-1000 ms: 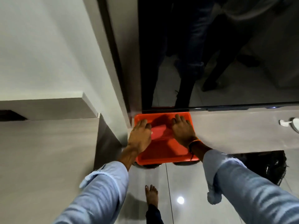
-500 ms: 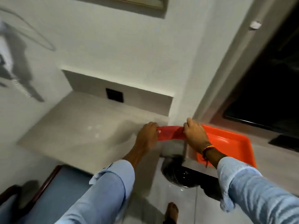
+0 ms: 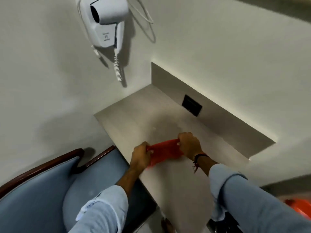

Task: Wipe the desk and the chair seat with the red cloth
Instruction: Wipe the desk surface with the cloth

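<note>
The red cloth (image 3: 162,153) is stretched between both hands just above the front part of the pale grey desk (image 3: 151,115). My left hand (image 3: 140,157) grips its left end near the desk's front edge. My right hand (image 3: 189,142) grips the right end, a thread band on that wrist. The blue padded chair seat (image 3: 99,175) with a dark wooden frame lies at the lower left, tucked against the desk's edge and partly hidden by my left sleeve.
A white wall-mounted hair dryer (image 3: 104,22) with a coiled cord hangs above the desk's left end. A black socket plate (image 3: 191,105) sits in the desk's back wall. An orange tray (image 3: 299,209) shows at the lower right edge. White walls enclose the desk on the left and behind.
Both hands lifted the red cloth out of the orange tray and carried it left over the desk. The view swung left, bringing the hair dryer and chair into sight.
</note>
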